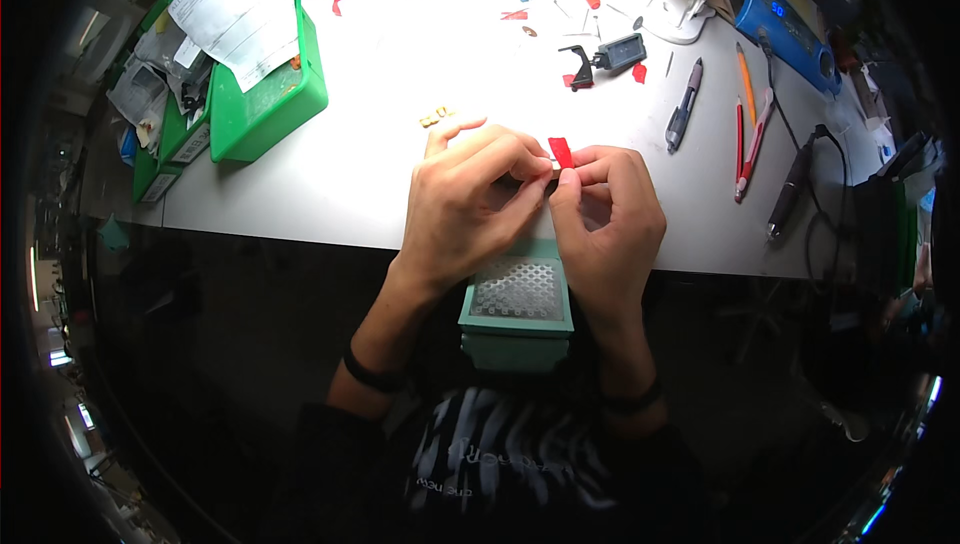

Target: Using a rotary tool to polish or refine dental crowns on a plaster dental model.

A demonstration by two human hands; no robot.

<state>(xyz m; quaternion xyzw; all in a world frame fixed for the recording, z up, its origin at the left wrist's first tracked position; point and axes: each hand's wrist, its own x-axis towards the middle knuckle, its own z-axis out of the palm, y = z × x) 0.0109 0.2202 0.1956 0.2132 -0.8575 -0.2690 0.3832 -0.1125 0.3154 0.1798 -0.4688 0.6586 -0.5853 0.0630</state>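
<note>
Head view: apparently working small piece, mostly hidden, clamped in left hand beside red strip pinched in right hand, over tabletop; next, probably calling for fine, steady control.

Bench, centre: pale, smooth. Green bin, upper left: smooth moulded plastic, faint sheen. Sheet over it: matt white paper, creased. Red strip, centre: flat, smooth; material not determinable. Pale green box, lower centre: plastic-looking, satin; inset panel textured, shiny, metallic in appearance. Shirt, bottom: dark cloth, matt.
</note>
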